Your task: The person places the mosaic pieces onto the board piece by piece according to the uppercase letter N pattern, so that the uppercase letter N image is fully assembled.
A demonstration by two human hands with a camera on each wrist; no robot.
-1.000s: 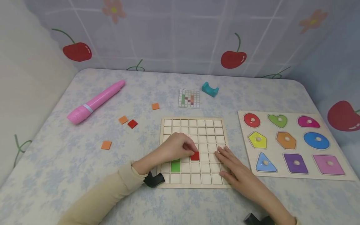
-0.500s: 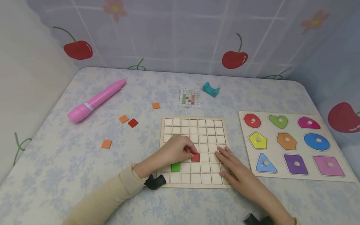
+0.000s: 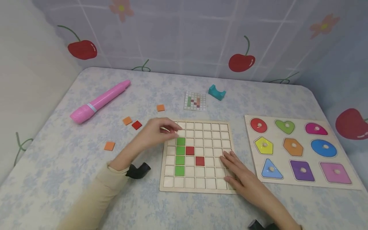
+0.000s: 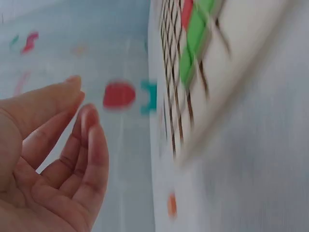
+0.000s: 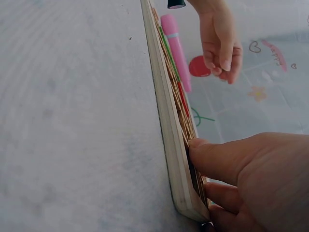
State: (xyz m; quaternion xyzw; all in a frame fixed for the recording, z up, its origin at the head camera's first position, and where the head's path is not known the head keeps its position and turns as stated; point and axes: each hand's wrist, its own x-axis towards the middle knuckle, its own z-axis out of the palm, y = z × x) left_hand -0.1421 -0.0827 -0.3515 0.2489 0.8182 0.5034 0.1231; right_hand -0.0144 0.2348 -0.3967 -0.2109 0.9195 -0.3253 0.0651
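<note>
Presently, the left hand hovers by the grid board, fingers loosely bent, gripping nothing; green tiles and red tiles occupy cells on those fingertips' near side. The right hand, fingers extended, touches the board's right side.

The tabletop carries a grid board, shape puzzle, card and pink rod. Orange tiles lie loose.

Setting: a play corner; home or classroom cannot be told.
Backdrop: cherries and flowers printed across upper frame.
Table: pale blue pattern, filling the center.
Puzzle: bright knobbed shapes, right of frame.
Gridded board: colored tiles, lower center.
</note>
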